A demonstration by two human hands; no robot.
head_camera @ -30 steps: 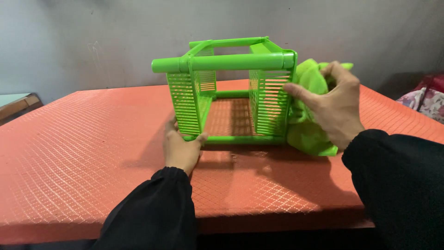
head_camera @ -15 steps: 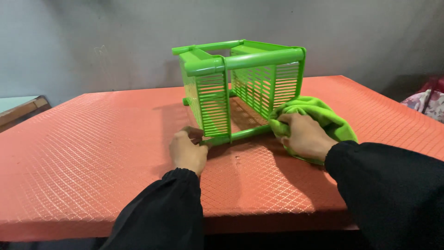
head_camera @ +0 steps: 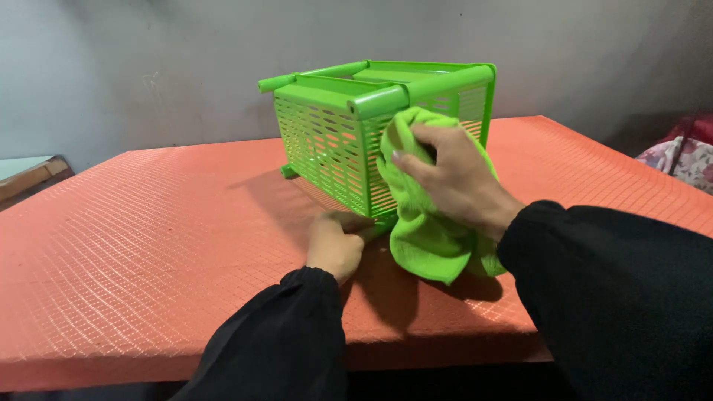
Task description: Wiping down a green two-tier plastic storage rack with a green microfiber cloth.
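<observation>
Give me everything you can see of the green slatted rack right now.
The green rack looks like moulded plastic: slotted side panels joined by round tubes, with an open frame on top. It stands on the orange diamond-patterned table, one corner turned toward the camera. The left hand touches its near bottom corner. The right hand presses a green cloth against the near side, under the top tube. No damage shows.

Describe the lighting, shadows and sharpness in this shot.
Head view: soft light, no hard glare; the green rack and cloth cast dim shadows on the orange table; right hand slightly soft; corners darken.
</observation>
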